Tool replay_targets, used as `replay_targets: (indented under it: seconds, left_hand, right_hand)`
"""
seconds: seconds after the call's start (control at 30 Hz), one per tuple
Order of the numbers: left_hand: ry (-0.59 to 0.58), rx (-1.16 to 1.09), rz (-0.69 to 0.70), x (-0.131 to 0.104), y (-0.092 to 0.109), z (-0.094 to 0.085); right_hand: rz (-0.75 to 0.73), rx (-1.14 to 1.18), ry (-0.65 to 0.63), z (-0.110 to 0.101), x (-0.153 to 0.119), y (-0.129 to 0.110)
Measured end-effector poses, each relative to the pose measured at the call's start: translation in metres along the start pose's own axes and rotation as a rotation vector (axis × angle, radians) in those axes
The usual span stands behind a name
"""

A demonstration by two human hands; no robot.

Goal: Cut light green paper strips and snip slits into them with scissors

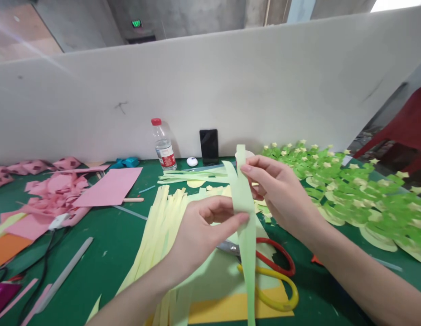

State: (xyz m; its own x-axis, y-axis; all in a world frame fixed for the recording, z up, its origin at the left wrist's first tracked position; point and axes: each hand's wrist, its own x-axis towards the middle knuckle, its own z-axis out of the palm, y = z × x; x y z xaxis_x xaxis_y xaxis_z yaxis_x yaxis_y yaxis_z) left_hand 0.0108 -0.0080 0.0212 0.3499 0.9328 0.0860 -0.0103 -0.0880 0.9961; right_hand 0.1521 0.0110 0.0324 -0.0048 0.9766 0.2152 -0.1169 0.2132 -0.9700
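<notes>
Between my two hands, light green paper strips [246, 235] hang upright over the table. My left hand [206, 226] pinches them near the middle, thumb in front. Higher up, my right hand [274, 181] grips the top end between thumb and fingers. Behind the strips lie scissors [276, 253] with one red and one yellow handle loop, partly hidden. Under them are light green paper sheets [210, 280] and a yellow-orange sheet [213, 310]. Pale yellow paper strips [162, 231] lie in a bundle beside my left hand.
A water bottle [164, 147] and a dark phone [209, 147] stand by the white partition [128, 99]. Many green paper pieces with pale stars [360, 194] cover the right side. Pink paper [110, 186], pink scraps [57, 190] and a glue stick [65, 274] lie left.
</notes>
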Motion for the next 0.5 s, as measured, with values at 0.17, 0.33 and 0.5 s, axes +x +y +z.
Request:
replay_targets:
  seconds: [0.17,0.33,0.5]
  left_hand:
    - [-0.032,-0.028,0.030,0.002,-0.003,-0.001]
    - [-0.069,-0.012,0.022,0.004,-0.005,0.002]
    - [-0.110,0.358,0.178,0.001,-0.010,0.005]
  right_hand:
    - [0.057,-0.062,-0.113,-0.005,-0.008,0.000]
    - [0.119,-0.115,-0.207,-0.010,-0.014,-0.002]
    - [0.201,-0.027,-0.123,-0.017,-0.007,0.006]
